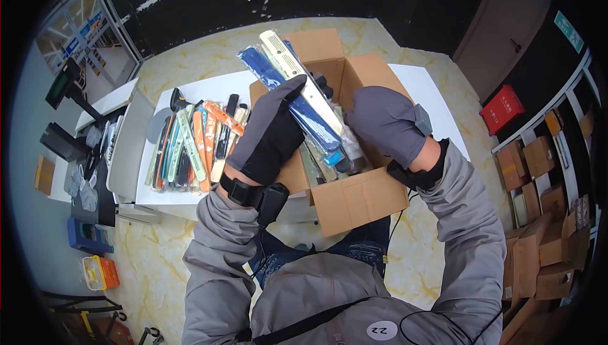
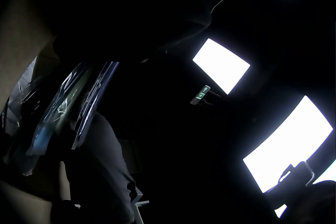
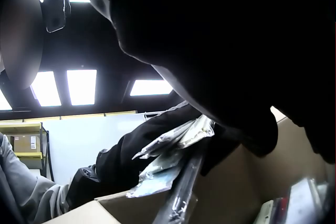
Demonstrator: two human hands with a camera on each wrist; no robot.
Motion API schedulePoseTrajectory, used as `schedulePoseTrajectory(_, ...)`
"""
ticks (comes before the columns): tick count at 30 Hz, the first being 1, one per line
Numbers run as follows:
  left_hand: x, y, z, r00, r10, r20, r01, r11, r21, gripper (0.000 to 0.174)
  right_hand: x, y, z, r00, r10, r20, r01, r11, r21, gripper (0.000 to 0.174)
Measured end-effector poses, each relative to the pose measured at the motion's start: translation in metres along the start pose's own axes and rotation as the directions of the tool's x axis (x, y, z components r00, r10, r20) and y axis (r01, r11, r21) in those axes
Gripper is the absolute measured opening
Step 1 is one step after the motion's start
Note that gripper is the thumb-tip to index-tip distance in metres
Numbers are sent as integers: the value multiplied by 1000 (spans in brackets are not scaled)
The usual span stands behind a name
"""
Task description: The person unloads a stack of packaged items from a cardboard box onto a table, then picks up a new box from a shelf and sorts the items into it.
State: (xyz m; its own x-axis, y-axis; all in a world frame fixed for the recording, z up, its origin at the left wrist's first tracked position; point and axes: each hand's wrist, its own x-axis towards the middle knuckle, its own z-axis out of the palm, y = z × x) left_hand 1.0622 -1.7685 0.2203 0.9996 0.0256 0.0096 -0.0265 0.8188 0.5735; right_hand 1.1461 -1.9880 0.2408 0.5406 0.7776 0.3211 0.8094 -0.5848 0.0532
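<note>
My gloved left hand [image 1: 272, 123] grips a bunch of long plastic-wrapped folding fans over the box's left side. A cream fan [image 1: 301, 79] lies on top, tilted, with a dark blue fan [image 1: 313, 123] beside it. In the right wrist view the wrapped ends [image 3: 176, 150] slant down over the box. My gloved right hand [image 1: 383, 120] is bent at the open cardboard box's [image 1: 361, 202] right side, its fingertips mostly hidden; I cannot tell whether it holds anything. More wrapped pieces [image 1: 354, 155] lie inside the box.
On the white table [image 1: 437, 101], left of the box, lies a pile of wrapped fans [image 1: 193, 145] in orange, green, black and cream. Box flaps stand outward around the opening. A desk with monitors [image 1: 63, 142] is at far left; cardboard boxes [image 1: 538, 250] stack at right.
</note>
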Motion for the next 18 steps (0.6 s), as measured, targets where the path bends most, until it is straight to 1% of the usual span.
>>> schedulePoseTrajectory(1, 0, -1, 0, 1000, -3, -27, 3, 1000, 13, 45, 3, -3, -6, 1000, -3, -3, 3, 1000, -1, 34)
schedulePoseTrajectory(2, -1, -1, 3, 999, -5, -54, 7, 1000, 25, 44, 8, -8, -14, 993, 113, 19, -115, 972, 206, 36)
schedulePoseTrajectory(3, -1, -1, 4, 997, -7, -81, 11, 999, 37, 43, 12, -12, -22, 973, 220, 64, -227, 888, 400, 39)
schedulePoseTrajectory(4, 1, -1, 1, 997, -3, -79, 6, 999, 38, 43, 16, -17, -29, 942, 311, 130, -327, 754, 570, 43)
schedulePoseTrajectory(5, 4, -1, -6, 996, 3, -93, 3, 998, 56, 40, 18, -23, -34, 943, 308, 126, -323, 756, 570, 43)
schedulePoseTrajectory(8, 11, -2, -23, 993, 20, -119, -9, 995, 96, 36, 16, -45, -43, 962, 267, 57, -238, 720, 652, 59)
schedulePoseTrajectory(9, 7, -4, -24, 988, 148, -43, -124, 927, 353, 35, 15, -50, -43, 963, 266, 54, -235, 720, 653, 59)
schedulePoseTrajectory(10, 4, -6, -27, 966, 249, 64, -240, 782, 576, 35, 14, -56, -42, 964, 258, 63, -244, 767, 593, 62)
schedulePoseTrajectory(11, 4, -7, -29, 929, 315, 192, -348, 572, 743, 34, 14, -60, -41, 965, 252, 73, -252, 811, 529, 66)
schedulePoseTrajectory(12, 8, -9, -35, 929, 316, 194, -349, 569, 744, 34, 14, -62, -41, 966, 246, 84, -256, 850, 461, 70)
schedulePoseTrajectory(13, 15, -11, -44, 930, 307, 202, -349, 562, 750, 35, 16, -61, -41, 966, 246, 81, -255, 849, 462, 70)
schedulePoseTrajectory(16, 23, -13, -50, 931, 292, 219, -350, 545, 762, 36, 26, -53, -40, 951, 201, 233, -291, 835, 467, 70)
schedulePoseTrajectory(17, 18, -11, -41, 958, 247, 146, -281, 706, 650, 36, 26, -51, -38, 952, 200, 232, -289, 835, 468, 70)
schedulePoseTrajectory(18, 13, -10, -31, 979, 187, 83, -203, 837, 508, 35, 25, -48, -35, 962, 200, 187, -269, 808, 525, 68)
